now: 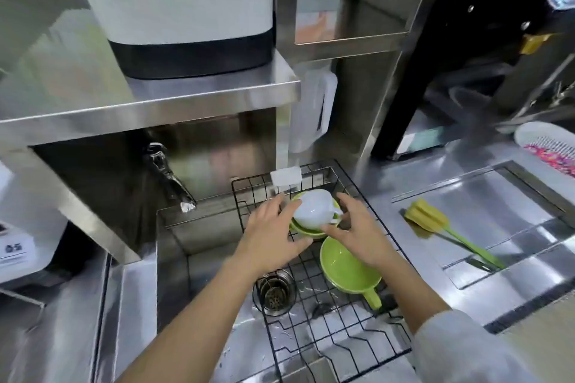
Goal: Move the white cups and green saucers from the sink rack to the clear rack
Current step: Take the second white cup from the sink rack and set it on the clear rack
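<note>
Hands meet at frame center over black wire rack [342, 336] in sink. Left hand [273, 239] & right hand [357, 233], fingers spread, cup white cup [312, 207] tilted on green saucers [306, 232]. Green cup [347, 267] just below.

Hidden, cropped and blurred parts
The green saucers [306, 228] lie mostly under the white cup [314, 207]; the machine [183, 9] has its top cut off and its labels blurred.
</note>
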A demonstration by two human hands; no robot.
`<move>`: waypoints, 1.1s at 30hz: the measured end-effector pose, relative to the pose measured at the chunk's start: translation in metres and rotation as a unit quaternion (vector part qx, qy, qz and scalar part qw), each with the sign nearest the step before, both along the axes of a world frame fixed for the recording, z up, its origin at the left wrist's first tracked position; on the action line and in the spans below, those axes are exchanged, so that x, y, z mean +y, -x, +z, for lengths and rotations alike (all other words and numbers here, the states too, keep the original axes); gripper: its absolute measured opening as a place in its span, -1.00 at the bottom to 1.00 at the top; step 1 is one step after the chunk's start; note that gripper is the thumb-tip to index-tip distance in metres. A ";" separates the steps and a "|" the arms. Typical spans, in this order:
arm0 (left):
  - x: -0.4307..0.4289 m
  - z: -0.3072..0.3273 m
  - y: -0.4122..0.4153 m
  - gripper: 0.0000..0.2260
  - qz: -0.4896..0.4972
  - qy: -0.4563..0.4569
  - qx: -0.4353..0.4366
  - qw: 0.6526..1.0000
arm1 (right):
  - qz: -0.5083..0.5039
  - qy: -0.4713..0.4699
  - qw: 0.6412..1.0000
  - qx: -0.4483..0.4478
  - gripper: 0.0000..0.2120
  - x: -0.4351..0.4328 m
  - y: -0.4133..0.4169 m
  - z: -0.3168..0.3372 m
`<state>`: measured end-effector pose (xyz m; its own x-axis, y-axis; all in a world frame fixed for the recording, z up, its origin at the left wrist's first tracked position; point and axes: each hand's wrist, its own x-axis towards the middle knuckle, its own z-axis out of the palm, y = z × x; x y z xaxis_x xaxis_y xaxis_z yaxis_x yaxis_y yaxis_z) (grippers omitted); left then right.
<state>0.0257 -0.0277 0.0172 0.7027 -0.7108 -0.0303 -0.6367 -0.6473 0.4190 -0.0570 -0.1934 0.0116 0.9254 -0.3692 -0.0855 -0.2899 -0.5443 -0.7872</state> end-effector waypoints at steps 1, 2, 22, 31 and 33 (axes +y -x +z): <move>-0.010 -0.006 -0.002 -0.39 0.005 0.005 -0.001 1.000 | -0.002 0.006 1.000 -0.002 -0.34 -0.007 -0.002 -0.005; -0.019 -0.012 -0.004 -0.43 0.009 0.008 -0.008 1.000 | -0.002 0.011 1.000 -0.002 -0.38 -0.011 -0.004 -0.009; -0.060 -0.042 -0.015 -0.89 0.065 0.098 0.059 0.991 | -0.003 0.021 1.000 -0.009 -0.72 -0.031 -0.030 -0.031; -0.039 -0.002 -0.012 -0.82 0.172 0.398 0.306 0.848 | 0.060 -0.035 0.992 -0.107 -0.41 -0.013 -0.029 0.001; -0.033 0.010 -0.011 -0.80 0.203 0.443 0.353 0.798 | 0.093 -0.032 0.989 -0.112 -0.31 -0.004 -0.029 0.010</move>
<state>0.0368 -0.0610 0.0274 0.9110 -0.3904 -0.1327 0.1483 0.0098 0.9889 -0.0280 -0.1974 0.0217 0.9751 -0.1918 0.1115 -0.0045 -0.5195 -0.8545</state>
